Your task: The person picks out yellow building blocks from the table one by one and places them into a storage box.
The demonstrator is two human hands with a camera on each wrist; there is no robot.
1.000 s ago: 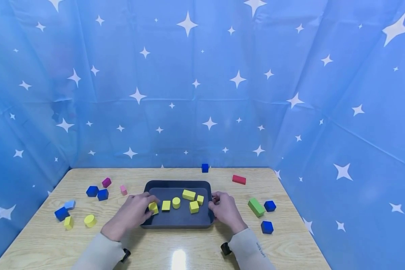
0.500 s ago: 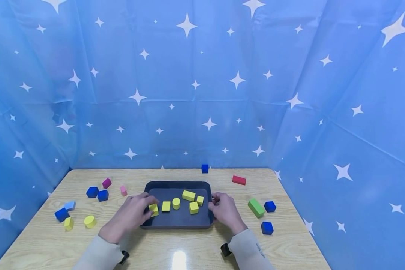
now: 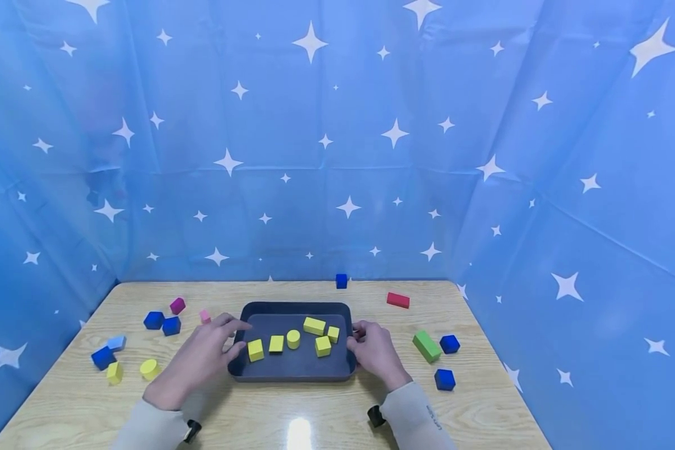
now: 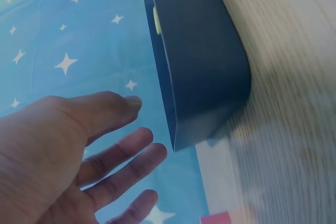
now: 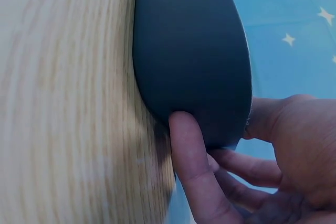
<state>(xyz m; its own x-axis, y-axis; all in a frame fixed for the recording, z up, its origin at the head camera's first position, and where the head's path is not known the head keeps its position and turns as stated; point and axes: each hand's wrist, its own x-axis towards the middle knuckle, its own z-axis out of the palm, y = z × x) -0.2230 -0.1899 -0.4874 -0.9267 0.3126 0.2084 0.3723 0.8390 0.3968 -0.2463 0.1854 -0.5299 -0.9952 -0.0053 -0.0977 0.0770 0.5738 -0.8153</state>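
A dark grey tray [image 3: 281,374] stands mid-table with several yellow blocks in it, among them a yellow cube [image 3: 255,350] at its left end and a yellow cylinder [image 3: 294,339]. Over the tray's left edge hovers my left hand [image 3: 202,350], fingers spread and holding nothing. In the left wrist view the thumb and fingers of the left hand [image 4: 89,156] are apart from the tray's outer wall [image 4: 202,51]. At the opposite end my right hand [image 3: 378,352] pinches the tray wall. The right wrist view has one finger [image 5: 191,161] pressed on the wall's outside.
Left of the tray lie blue blocks [image 3: 171,325], a magenta block [image 3: 177,305], a pink block [image 3: 205,317], a yellow disc [image 3: 150,369] and a yellow block [image 3: 114,373]. On the right are a red block [image 3: 398,300], a green block [image 3: 427,346] and blue cubes [image 3: 445,379].
My left hand has let go of the yellow cube at the tray's left end and moved left, its fingers spreading. The right hand has stayed at the tray's right wall.
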